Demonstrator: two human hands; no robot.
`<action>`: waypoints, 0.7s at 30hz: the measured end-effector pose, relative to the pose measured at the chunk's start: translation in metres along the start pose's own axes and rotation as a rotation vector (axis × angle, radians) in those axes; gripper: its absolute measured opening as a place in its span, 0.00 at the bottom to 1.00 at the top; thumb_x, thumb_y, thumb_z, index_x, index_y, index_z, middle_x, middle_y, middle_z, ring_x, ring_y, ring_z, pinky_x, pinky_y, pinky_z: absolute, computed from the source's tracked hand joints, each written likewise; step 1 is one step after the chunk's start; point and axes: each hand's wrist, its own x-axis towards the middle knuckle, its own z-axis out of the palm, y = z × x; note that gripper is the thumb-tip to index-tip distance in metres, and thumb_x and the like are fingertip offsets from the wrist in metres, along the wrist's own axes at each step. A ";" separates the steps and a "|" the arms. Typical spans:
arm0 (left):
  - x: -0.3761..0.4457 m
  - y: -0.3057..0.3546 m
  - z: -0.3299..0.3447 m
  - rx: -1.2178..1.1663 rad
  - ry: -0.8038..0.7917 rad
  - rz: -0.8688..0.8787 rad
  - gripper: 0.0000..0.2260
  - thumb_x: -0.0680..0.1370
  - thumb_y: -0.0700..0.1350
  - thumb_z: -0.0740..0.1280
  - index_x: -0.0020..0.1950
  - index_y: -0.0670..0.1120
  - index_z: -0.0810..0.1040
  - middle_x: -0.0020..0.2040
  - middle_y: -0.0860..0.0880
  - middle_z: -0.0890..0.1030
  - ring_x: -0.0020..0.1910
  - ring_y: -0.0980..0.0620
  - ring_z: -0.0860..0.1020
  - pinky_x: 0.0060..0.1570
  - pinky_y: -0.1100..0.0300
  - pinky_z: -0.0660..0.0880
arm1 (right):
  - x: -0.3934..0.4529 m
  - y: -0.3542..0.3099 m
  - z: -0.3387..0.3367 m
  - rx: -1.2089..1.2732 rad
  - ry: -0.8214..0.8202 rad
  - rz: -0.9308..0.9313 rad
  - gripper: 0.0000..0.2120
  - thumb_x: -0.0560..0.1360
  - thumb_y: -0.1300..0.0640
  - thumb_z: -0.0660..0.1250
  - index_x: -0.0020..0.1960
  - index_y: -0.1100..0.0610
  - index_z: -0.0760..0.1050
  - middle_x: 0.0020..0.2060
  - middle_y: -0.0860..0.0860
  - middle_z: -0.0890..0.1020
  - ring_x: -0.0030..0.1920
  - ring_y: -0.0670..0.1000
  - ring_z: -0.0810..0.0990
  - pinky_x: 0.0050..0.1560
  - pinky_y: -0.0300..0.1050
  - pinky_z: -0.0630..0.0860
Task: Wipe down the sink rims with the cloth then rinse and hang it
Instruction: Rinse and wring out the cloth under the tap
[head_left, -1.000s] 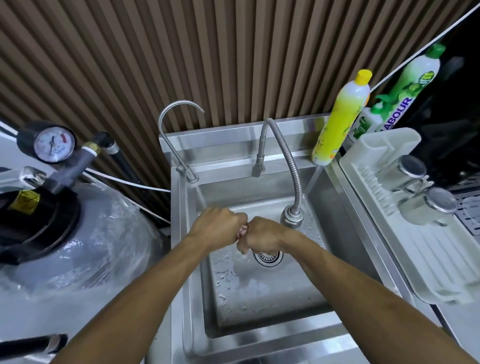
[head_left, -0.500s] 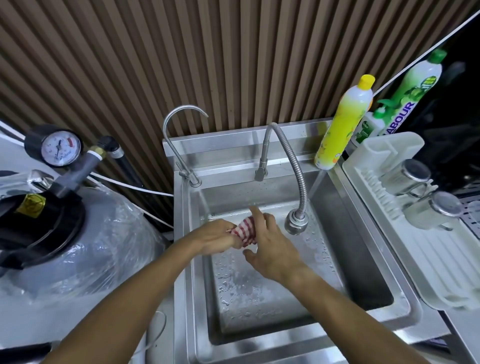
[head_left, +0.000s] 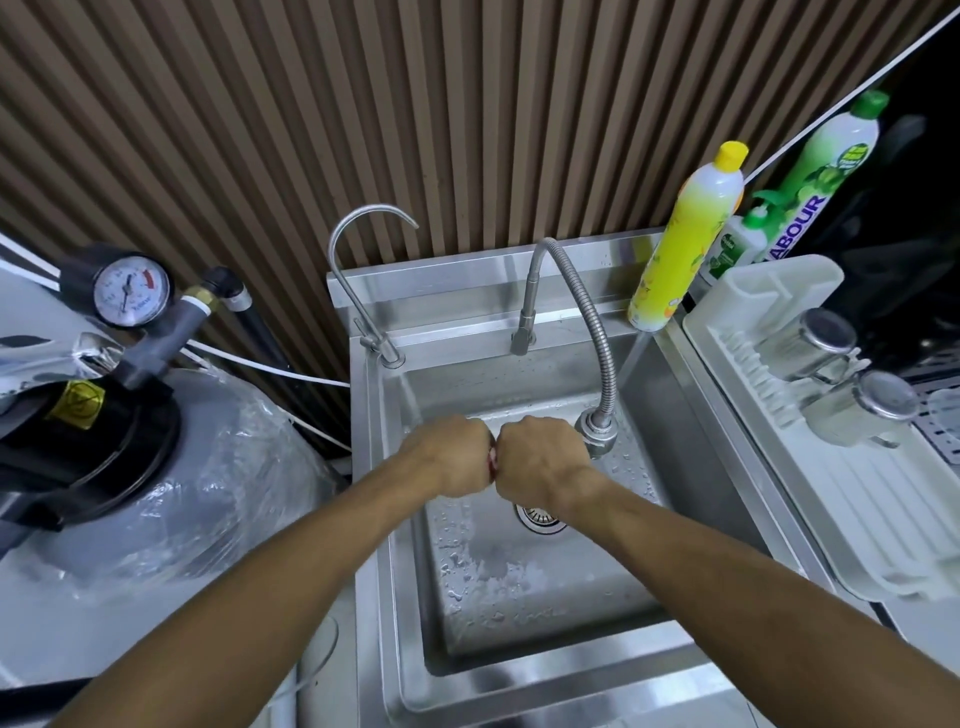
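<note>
over the sink (head_left: 519, 691), left hand (head_left: 451, 456) at 9 o'clock and right hand (head_left: 540, 457) at 3 o'clock, both fisted round the cloth (head_left: 492, 460), mostly hidden.

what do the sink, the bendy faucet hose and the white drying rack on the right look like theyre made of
Sink: looks like stainless steel, brushed finish; grey, with soft streaky reflections and beaded water drops.
Bendy faucet hose: seemingly ribbed flexible metal, shiny; fine rings catch the light.
White drying rack: probably moulded plastic, matt off-white; rounded edges and moulded ribs, no glare.
</note>
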 end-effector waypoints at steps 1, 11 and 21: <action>0.000 0.001 0.002 0.063 0.108 0.025 0.06 0.74 0.46 0.64 0.44 0.50 0.81 0.42 0.47 0.83 0.40 0.43 0.80 0.38 0.56 0.71 | 0.001 0.002 0.000 0.106 -0.048 0.074 0.04 0.75 0.55 0.63 0.42 0.53 0.71 0.40 0.51 0.81 0.42 0.57 0.79 0.41 0.46 0.71; 0.008 -0.007 0.004 0.352 0.369 0.325 0.08 0.81 0.48 0.60 0.53 0.47 0.77 0.48 0.46 0.85 0.46 0.40 0.83 0.39 0.54 0.70 | -0.014 0.010 0.011 1.268 -0.432 0.344 0.17 0.63 0.64 0.67 0.25 0.51 0.63 0.23 0.49 0.61 0.23 0.50 0.54 0.26 0.39 0.52; 0.010 -0.005 -0.005 0.463 0.472 0.538 0.08 0.81 0.46 0.62 0.46 0.45 0.78 0.39 0.46 0.83 0.36 0.42 0.82 0.33 0.56 0.74 | -0.031 0.006 0.028 1.694 -0.613 0.353 0.19 0.68 0.64 0.63 0.26 0.50 0.57 0.22 0.48 0.58 0.21 0.48 0.52 0.21 0.37 0.51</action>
